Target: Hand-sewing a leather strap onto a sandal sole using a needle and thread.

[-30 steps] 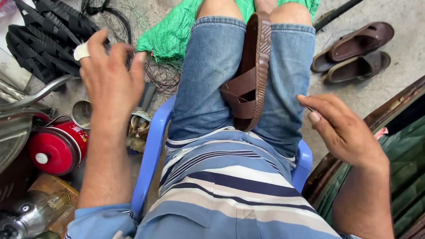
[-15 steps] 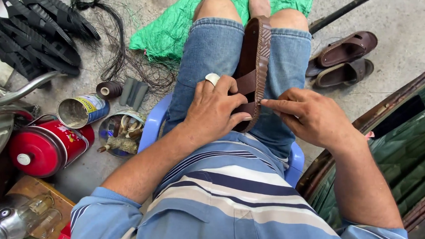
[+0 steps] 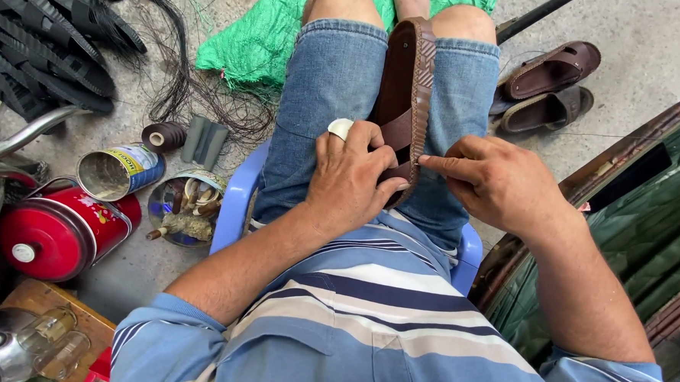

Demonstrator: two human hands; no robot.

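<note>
A brown leather sandal [image 3: 412, 81] lies lengthwise between my knees, on my blue denim shorts. My left hand [image 3: 351, 175] grips its near end, fingers curled over the straps, with a white thimble-like cap [image 3: 340, 127] on one finger. My right hand [image 3: 492, 180] pinches at the sandal's sole edge with fingertips together, right beside the left hand. What it pinches is too small to see.
I sit on a blue plastic stool [image 3: 237, 199]. On the floor to the left: an open tin can [image 3: 117, 172], a tin of small tools [image 3: 182, 209], a red round container [image 3: 55, 230], a dark thread spool [image 3: 162, 135], black rubber strips [image 3: 43, 51]. A green net [image 3: 272, 33] lies ahead; a pair of brown sandals [image 3: 546, 86] to the right.
My left hand came back from the floor items on the left to the sandal on my lap. My right hand moved in from the right and closed on the sandal's edge.
</note>
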